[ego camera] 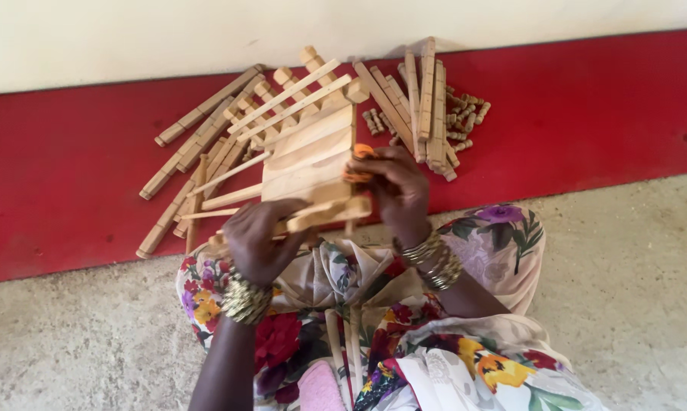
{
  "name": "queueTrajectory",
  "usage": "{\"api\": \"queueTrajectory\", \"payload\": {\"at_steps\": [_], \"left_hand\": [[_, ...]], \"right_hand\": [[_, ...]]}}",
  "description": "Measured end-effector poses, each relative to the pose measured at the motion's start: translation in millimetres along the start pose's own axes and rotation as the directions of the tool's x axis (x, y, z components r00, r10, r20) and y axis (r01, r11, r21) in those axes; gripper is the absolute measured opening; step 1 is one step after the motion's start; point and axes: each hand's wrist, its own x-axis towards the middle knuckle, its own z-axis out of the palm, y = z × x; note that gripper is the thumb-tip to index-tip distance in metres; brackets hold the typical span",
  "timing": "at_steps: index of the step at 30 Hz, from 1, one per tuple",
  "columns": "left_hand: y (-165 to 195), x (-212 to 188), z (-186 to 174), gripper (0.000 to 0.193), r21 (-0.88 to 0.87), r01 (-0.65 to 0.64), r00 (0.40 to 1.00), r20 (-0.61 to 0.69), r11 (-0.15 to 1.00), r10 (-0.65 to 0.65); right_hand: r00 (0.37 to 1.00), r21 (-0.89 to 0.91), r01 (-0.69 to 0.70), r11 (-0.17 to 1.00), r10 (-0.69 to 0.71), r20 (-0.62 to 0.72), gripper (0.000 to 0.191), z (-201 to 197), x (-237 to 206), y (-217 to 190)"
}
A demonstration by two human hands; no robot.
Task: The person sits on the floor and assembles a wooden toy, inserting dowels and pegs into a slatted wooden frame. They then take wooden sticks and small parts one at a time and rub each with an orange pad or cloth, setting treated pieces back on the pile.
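Across the top of the frame runs a pale wall [206,30], and under it a broad red floor strip [54,190] fills the upper half from edge to edge. Below that, grey concrete floor [632,304] takes the lower half. At bottom centre sits the person, lap covered by a floral cloth [465,358] in cream, red and purple.

Now to the centre: a wooden slatted frame [309,156], flat boards pinned between longer rails, is held tilted above the lap, with its far end over the red strip. Left hand [261,240] is curled shut around the near rail at the frame's lower edge, stacked bangles on the wrist. Right hand [395,190] is closed too, fingers pinching a small orange piece [362,151] against the frame's right side; whether that piece is a tool or a fitting, I cannot tell.

Upper left of centre, a loose heap of notched wooden sticks [199,141] fans out on the red strip, partly behind the frame. Upper right of centre, a tighter bundle of wooden bars [427,106] lies just beside the right hand. Tucked against that bundle at its right, a scatter of short wooden pegs [465,114].
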Motion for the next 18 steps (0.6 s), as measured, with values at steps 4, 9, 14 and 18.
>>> {"api": "queueTrajectory", "payload": {"at_steps": [4, 9, 14, 18], "left_hand": [[-30, -9, 66, 0.009, 0.171, -0.066, 0.998, 0.015, 0.983, 0.064], [-67, -22, 139, 0.026, 0.349, 0.068, 0.877, 0.425, 0.935, -0.223], [-95, -38, 196, 0.051, 0.498, 0.168, 0.364, 0.770, 0.851, -0.523], [-96, -78, 215, 0.033, 0.340, 0.001, 0.759, 0.613, 0.941, -0.222]], "right_hand": [[0.651, 0.191, -0.753, 0.630, 0.755, 0.075, 0.024, -20, -16, 32], [0.515, 0.394, -0.840, 0.373, 0.776, 0.364, 0.026, -35, -29, 71], [0.596, 0.249, -0.797, 0.550, 0.782, 0.180, 0.037, -31, -32, 94], [0.628, 0.143, -0.778, 0.611, 0.763, 0.153, 0.023, -15, -30, 100]]}}
